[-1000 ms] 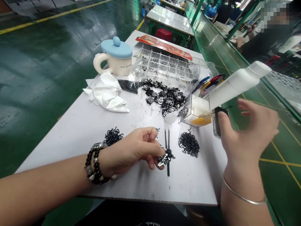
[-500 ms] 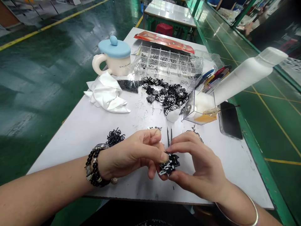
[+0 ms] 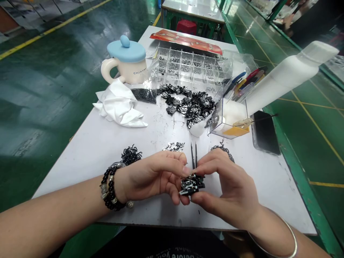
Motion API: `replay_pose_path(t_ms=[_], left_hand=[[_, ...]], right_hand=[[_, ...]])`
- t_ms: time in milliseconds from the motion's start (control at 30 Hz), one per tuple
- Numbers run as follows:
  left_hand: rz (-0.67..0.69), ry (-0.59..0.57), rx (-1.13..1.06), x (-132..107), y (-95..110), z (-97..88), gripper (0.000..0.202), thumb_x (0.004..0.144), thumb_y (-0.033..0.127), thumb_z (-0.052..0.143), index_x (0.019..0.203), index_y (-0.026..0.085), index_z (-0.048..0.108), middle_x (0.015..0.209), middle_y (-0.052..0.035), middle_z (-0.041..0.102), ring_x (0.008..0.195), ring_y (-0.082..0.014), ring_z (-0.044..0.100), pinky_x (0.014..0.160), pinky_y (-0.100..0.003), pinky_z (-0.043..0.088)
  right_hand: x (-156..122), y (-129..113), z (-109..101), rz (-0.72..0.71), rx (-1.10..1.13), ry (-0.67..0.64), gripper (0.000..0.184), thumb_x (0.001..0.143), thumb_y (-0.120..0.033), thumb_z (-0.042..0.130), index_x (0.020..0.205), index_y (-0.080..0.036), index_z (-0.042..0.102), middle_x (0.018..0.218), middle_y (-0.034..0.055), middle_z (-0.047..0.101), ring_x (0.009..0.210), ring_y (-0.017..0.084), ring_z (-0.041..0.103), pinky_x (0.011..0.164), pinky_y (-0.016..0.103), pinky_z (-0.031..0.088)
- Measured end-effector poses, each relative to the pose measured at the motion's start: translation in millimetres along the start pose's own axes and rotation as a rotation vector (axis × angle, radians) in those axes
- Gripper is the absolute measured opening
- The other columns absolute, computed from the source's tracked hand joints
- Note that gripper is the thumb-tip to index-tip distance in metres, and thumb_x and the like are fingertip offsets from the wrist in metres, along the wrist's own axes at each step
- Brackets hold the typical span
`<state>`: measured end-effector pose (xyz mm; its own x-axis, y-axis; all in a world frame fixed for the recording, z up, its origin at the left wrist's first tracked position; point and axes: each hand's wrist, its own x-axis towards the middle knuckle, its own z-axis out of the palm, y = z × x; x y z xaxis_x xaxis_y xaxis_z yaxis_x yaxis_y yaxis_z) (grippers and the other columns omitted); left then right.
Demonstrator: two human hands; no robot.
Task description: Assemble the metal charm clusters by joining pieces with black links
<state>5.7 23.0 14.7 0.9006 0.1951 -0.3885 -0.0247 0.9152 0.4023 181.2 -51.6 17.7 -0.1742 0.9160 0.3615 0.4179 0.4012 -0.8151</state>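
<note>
Between both hands, low over the table's near half, is a small black part with silver metal pieces [image 3: 191,185]. My left hand [image 3: 158,177] is closed on its left side, thumb on top and fingers beneath. From the right, my right hand [image 3: 228,188] grips the same part between thumb and fingertips. Dark tweezers [image 3: 194,154] point away just beyond the part; their rear end is hidden by my right fingers, so whether they are held I cannot tell. Past my hands lie a pile of small silver pieces [image 3: 174,146] and black curved pieces [image 3: 222,148].
Black curved bits [image 3: 131,154] lie near my left wrist. Farther back are a heap of black-and-silver parts [image 3: 199,105], a clear compartment tray [image 3: 185,77], a lidded mug [image 3: 131,70], and white tissue [image 3: 116,104]. At right stand a pen box [image 3: 228,130], white bottle [image 3: 287,80] and phone [image 3: 266,132].
The held part has turned slightly and shifted a little left, still between both hands. My left fingers have shifted around it. The silver pieces are less hidden as the view moves slightly.
</note>
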Motion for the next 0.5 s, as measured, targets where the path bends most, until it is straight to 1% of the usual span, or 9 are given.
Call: replay_pose_path(t_ms=[100, 233, 333, 400, 467, 500], left_hand=[[0.013, 0.014, 0.014, 0, -1, 0.4, 0.014, 0.076, 0.007, 0.056, 0.075, 0.016, 0.045, 0.058, -0.0005, 0.065, 0.052, -0.0120, 0.067, 0.043, -0.013, 0.052], [0.060, -0.032, 0.058, 1, 1, 2.2, 0.023, 0.074, 0.003, 0.058, 0.072, 0.017, 0.040, 0.059, 0.0027, 0.061, 0.049, -0.0105, 0.065, 0.039, -0.010, 0.046], [0.077, -0.050, 0.098, -1, 1, 2.0, 0.027, 0.073, 0.004, 0.061, 0.072, 0.018, 0.037, 0.061, 0.0043, 0.058, 0.047, -0.0096, 0.063, 0.039, -0.010, 0.044], [0.116, -0.019, 0.117, -6, -1, 1.6, 0.028, 0.073, 0.007, 0.063, 0.071, 0.018, 0.037, 0.062, 0.0045, 0.056, 0.043, -0.0069, 0.059, 0.037, -0.010, 0.041], [0.166, 0.043, 0.150, -10, -2, 2.1, 0.030, 0.073, 0.012, 0.067, 0.070, 0.017, 0.038, 0.061, 0.0051, 0.054, 0.040, -0.0039, 0.053, 0.036, -0.008, 0.036], [0.158, 0.052, 0.177, -8, -2, 2.9, 0.032, 0.073, 0.016, 0.069, 0.069, 0.017, 0.037, 0.061, 0.0057, 0.052, 0.039, -0.0030, 0.050, 0.035, -0.009, 0.034]], right_hand=[[0, -1, 1, 0.005, -0.021, 0.010, 0.022, 0.075, -0.032, 0.072, 0.086, -0.020, 0.059, 0.076, 0.0009, 0.058, 0.074, 0.016, 0.052, 0.069, 0.036, 0.037], [-2, -3, 0, -0.020, -0.028, -0.004, 0.024, 0.074, -0.033, 0.072, 0.088, -0.020, 0.058, 0.077, 0.0011, 0.058, 0.074, 0.016, 0.052, 0.069, 0.036, 0.036], [0, -1, -1, -0.060, -0.030, 0.006, 0.026, 0.073, -0.031, 0.073, 0.090, -0.020, 0.057, 0.077, 0.0013, 0.058, 0.074, 0.016, 0.051, 0.068, 0.035, 0.036], [4, 3, 0, -0.091, -0.043, 0.021, 0.027, 0.073, -0.032, 0.073, 0.089, -0.019, 0.057, 0.077, 0.0010, 0.059, 0.073, 0.016, 0.053, 0.070, 0.035, 0.036], [9, 5, 3, -0.159, -0.053, 0.037, 0.032, 0.070, -0.036, 0.076, 0.089, -0.019, 0.057, 0.079, 0.0002, 0.062, 0.073, 0.014, 0.055, 0.072, 0.035, 0.037], [12, 5, 6, -0.211, -0.069, 0.031, 0.036, 0.066, -0.038, 0.078, 0.088, -0.018, 0.057, 0.079, -0.0004, 0.063, 0.073, 0.013, 0.057, 0.072, 0.033, 0.038]])
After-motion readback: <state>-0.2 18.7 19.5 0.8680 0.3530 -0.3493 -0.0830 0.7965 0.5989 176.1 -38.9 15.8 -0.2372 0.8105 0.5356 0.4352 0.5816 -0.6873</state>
